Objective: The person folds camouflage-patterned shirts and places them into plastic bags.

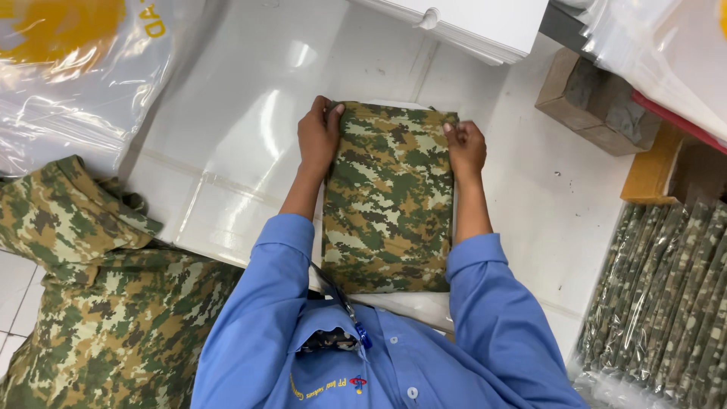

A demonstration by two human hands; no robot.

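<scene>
Head view: both hands (318, 136) (466, 148) pinch a flat folded camouflage cloth (388, 201).

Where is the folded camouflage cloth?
In the head view, the folded green-and-brown camouflage cloth lies mid-frame on the white tiled floor, gripped at its far corners by the left hand and right hand.

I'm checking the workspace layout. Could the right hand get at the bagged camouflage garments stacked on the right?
Probably yes: the right hand rests on the folded camouflage garment, and bare floor lies between it and the bagged stack.
</scene>
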